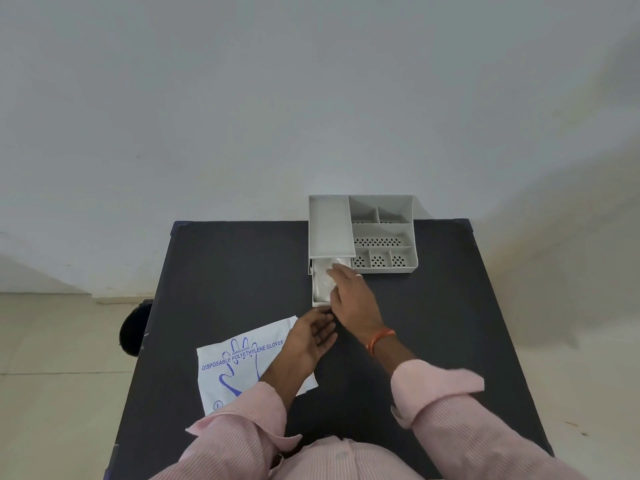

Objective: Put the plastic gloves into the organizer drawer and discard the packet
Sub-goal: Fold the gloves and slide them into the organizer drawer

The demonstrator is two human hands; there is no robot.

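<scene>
A grey desk organizer (381,233) stands at the far side of the black table. Its drawer (318,301) is pulled out toward me, and the clear plastic gloves (323,277) lie inside it. My right hand (351,294) rests flat over the drawer, fingers spread and pressing on the gloves. My left hand (311,336) hovers just in front of the drawer's front edge, palm up, fingers apart and holding nothing. The white glove packet (239,365) with blue print lies flat on the table near left, partly under my left forearm.
The organizer's right half has several open compartments (382,242) with perforated bottoms. A dark round object (133,329) sits on the floor beside the table's left edge. A pale wall rises right behind the table (225,271).
</scene>
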